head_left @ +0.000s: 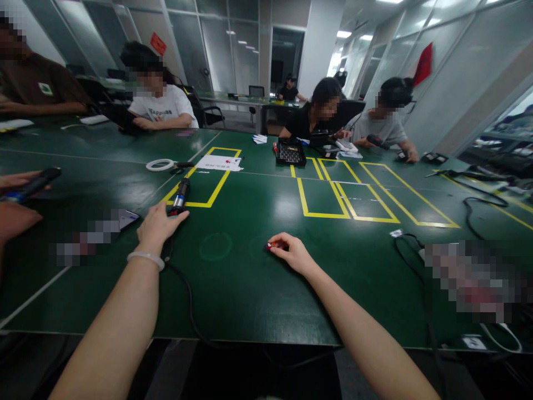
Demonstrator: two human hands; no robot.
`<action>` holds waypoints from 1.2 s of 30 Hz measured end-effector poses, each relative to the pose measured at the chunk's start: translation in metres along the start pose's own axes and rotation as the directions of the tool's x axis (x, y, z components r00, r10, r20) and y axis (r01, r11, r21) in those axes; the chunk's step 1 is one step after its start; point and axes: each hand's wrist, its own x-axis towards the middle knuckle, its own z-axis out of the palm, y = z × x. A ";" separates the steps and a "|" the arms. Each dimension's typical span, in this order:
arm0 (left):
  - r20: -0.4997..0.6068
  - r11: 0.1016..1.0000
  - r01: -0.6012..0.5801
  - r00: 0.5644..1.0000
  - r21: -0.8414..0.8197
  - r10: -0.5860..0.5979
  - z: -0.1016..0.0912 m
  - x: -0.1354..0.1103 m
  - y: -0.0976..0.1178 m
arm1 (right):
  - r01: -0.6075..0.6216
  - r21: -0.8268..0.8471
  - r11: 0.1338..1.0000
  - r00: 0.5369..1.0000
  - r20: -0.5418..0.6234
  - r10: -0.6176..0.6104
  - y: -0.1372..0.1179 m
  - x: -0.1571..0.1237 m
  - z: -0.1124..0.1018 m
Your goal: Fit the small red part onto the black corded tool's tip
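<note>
My left hand [158,225], with a pale bracelet on the wrist, rests on the green table [250,289]. Its fingers stretch toward the near end of a black corded electric screwdriver [180,195] that lies on the yellow tape outline, and they touch it or nearly so. My right hand [291,251] lies further right on the table, fingers curled and pinched on a small red object [271,245] at its fingertips. The screwdriver's black cable [187,300] runs back under my left forearm to the table's near edge.
A white ring [160,164] and a paper sheet [219,162] lie beyond the screwdriver. A black tray [290,152] stands mid-table by yellow tape boxes [325,214]. Cables [470,214] trail at right. A phone [127,218] lies left. Several people sit around; another person's hand [20,186] holds a tool at left.
</note>
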 end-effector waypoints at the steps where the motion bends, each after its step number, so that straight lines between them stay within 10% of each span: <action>1: 0.063 1.000 -0.007 0.998 0.001 0.007 0.001 0.003 -0.004 | 0.010 -0.008 1.000 1.000 -0.010 -0.010 0.000 0.000 0.000; 13: 0.035 0.976 -0.219 0.975 -0.005 0.219 0.021 -0.001 0.017 | 0.007 0.073 0.997 0.999 -0.032 -0.004 0.006 0.002 0.004; 27: 0.021 0.796 -0.544 0.822 -0.265 0.569 0.039 -0.093 0.123 | 0.079 -0.081 0.994 0.987 -0.134 -0.089 0.004 0.002 0.001; 36: 0.007 0.714 -0.639 0.744 -0.286 0.669 0.039 -0.131 0.148 | 0.172 -0.217 0.961 0.975 -0.102 -0.198 0.003 0.001 0.005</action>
